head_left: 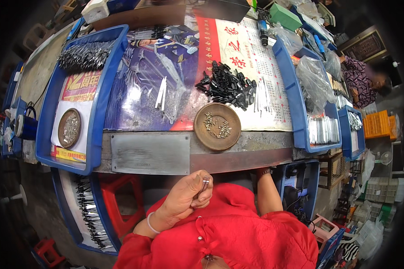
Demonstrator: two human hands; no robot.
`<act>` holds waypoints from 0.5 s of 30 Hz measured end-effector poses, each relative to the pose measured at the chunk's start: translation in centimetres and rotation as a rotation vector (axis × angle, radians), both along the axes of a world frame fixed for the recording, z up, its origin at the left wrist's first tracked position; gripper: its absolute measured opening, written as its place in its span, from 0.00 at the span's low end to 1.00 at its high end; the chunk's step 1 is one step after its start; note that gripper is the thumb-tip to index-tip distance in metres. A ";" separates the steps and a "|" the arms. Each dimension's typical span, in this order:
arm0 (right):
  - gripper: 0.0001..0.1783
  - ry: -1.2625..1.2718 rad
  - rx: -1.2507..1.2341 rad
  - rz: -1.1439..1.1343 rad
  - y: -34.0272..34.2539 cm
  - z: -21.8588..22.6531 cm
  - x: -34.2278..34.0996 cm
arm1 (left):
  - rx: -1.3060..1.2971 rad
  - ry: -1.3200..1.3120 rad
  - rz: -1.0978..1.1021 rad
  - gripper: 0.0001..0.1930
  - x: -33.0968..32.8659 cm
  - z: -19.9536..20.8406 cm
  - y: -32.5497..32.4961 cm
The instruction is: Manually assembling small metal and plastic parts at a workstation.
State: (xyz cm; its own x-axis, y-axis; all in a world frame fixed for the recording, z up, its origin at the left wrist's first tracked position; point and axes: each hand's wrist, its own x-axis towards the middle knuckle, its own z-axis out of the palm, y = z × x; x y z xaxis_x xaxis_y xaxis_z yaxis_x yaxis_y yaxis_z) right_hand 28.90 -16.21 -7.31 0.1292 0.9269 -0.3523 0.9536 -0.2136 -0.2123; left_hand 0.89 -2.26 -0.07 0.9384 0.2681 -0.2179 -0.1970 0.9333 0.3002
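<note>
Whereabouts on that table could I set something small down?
The flat plate along the near edge looks bare, between the left blue tray and the brown bowl. The printed sheet is open too, between that tray and the nearest pale strips. It's crowded just beyond the bowl, where black pieces are heaped.

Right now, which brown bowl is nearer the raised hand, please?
The bowl on the table's near edge, beyond the left hand; the other bowl sits inside a blue tray.
</note>
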 end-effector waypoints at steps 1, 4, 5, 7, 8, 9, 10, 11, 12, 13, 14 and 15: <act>0.13 -0.007 -0.009 0.014 0.0 0.0 -0.3 | 0.006 0.005 -0.005 0.16 -0.1 0.0 0.0; 0.13 -0.036 -0.027 0.047 -0.1 0.5 -1.2 | 0.019 0.020 -0.007 0.17 -0.2 0.2 0.1; 0.13 -0.050 -0.028 0.053 -0.3 0.9 -1.6 | 0.023 0.014 -0.009 0.17 -0.3 0.5 0.0; 0.13 -0.066 -0.022 0.074 0.3 2.7 -2.7 | 0.051 0.012 -0.001 0.17 -0.7 0.9 -0.3; 0.13 0.167 -0.049 0.152 1.1 4.9 -3.8 | 0.051 0.013 0.010 0.17 -0.7 0.8 -0.4; 0.13 0.394 -0.080 0.219 1.6 7.3 -4.6 | 0.058 0.006 -0.002 0.17 -0.7 0.8 -0.2; 0.13 0.388 -0.083 0.221 2.1 9.2 -5.0 | 0.065 -0.002 -0.012 0.17 -0.7 1.0 -0.2; 0.12 0.497 -0.047 0.303 2.5 10.9 -5.5 | 0.064 -0.001 -0.009 0.17 -0.8 1.0 -0.5; 0.11 0.605 -0.006 0.382 3.1 12.1 -5.9 | 0.064 -0.012 -0.013 0.17 -0.9 0.9 -0.6; 0.11 0.607 -0.001 0.384 4.1 12.9 -6.2 | 0.069 -0.021 -0.016 0.17 -1.0 0.9 -0.7; 0.10 0.634 0.175 0.381 5.3 13.5 -6.4 | 0.075 -0.017 -0.013 0.17 -1.2 0.8 -0.8; 0.09 0.659 0.351 0.377 6.8 13.7 -6.6 | 0.071 -0.016 -0.008 0.17 -1.5 0.8 -1.0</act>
State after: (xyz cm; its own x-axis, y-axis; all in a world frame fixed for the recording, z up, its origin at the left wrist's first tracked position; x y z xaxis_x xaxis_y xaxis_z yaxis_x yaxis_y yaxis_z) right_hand 22.28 -9.44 6.44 -0.3427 0.9368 0.0702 0.6054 0.2773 -0.7461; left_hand -0.57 -3.26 0.75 0.9438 0.2752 -0.1832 -0.1953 0.9112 0.3626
